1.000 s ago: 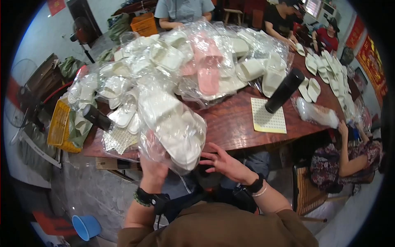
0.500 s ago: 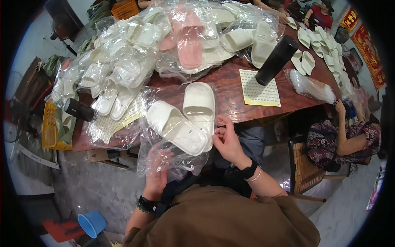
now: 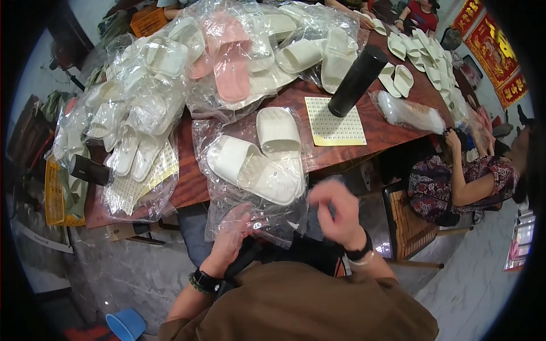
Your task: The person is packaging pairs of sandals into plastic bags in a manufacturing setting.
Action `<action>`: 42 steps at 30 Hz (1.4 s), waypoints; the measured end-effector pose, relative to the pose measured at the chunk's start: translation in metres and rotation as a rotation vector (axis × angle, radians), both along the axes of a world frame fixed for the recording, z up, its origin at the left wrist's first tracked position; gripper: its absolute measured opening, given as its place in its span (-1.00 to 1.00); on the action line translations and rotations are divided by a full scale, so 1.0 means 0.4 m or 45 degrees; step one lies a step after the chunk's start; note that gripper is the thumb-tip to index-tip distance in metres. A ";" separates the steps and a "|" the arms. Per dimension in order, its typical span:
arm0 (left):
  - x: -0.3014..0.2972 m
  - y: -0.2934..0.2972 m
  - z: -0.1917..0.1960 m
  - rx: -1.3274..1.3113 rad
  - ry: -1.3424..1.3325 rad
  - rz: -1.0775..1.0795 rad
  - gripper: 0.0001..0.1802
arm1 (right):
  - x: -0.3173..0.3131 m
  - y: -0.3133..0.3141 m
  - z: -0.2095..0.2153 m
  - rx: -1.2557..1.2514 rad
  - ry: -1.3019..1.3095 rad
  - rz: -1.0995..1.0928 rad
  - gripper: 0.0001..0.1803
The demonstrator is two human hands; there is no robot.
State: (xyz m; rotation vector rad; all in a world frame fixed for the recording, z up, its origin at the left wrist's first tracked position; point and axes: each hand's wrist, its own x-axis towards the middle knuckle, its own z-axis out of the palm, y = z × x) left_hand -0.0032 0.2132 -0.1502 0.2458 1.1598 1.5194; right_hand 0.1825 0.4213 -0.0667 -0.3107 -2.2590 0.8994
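Hands first: left hand (image 3: pixel 230 238) grips the lower edge of a clear plastic bag (image 3: pixel 250 210) hanging off the near edge of the table (image 3: pixel 381 133), fingers closed on the film. Right hand (image 3: pixel 338 213) is blurred, raised just right of the bag, fingers curled; cannot tell if it pinches the film or is free. Hands are apart.

Left to right: far left, a yellow crate (image 3: pixel 54 196) below the table edge and a dark cylinder (image 3: pixel 90 169) lying by it. Next, a heap of bagged white slippers (image 3: pixel 133 122) over a yellow sheet (image 3: pixel 151 170). Centre back, bagged pink slippers (image 3: pixel 230 62) among more white ones. Centre front, the pair of white slippers (image 3: pixel 264 159) sits inside the held bag, soles up, touching each other, resting on the table edge. Right of that, a yellow sticker sheet (image 3: pixel 334 122) with a black bottle (image 3: pixel 357 80) standing on it, then a roll of clear bags (image 3: pixel 410 113), then loose unbagged slippers (image 3: pixel 424 48) along the far right. Another person's arm (image 3: pixel 472 184) is at right, seated.

Progress, judged: pair is in the bag but the mouth looks open, so sealing seems left. Many pairs bagged already, loose ones remain.
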 end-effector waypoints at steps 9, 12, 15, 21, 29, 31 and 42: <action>0.011 0.031 0.039 0.026 1.103 -0.518 -0.65 | -0.015 -0.139 -0.070 -0.206 -0.326 0.479 -0.25; 0.002 0.008 -0.002 0.171 1.293 -0.616 -0.72 | -0.023 -0.119 -0.049 0.142 -0.480 -0.028 -0.20; -0.004 0.021 0.005 0.292 1.285 -0.706 -0.70 | -0.027 -0.085 -0.081 0.167 -0.466 -0.141 -0.17; -0.141 0.007 0.077 -0.132 1.158 -0.842 -0.79 | -0.039 -0.051 -0.072 0.139 -0.508 -0.307 -0.24; -0.256 0.038 0.108 -0.197 1.230 0.292 -0.64 | -0.053 -0.015 -0.097 0.280 -0.448 -0.455 -0.40; -0.266 0.082 0.108 -0.183 1.125 0.544 -0.45 | -0.046 -0.014 -0.101 0.191 -0.457 -0.476 -0.42; -0.343 0.189 -0.001 -0.217 0.941 0.335 -0.91 | -0.032 -0.001 -0.113 -1.687 -0.151 -0.446 -0.48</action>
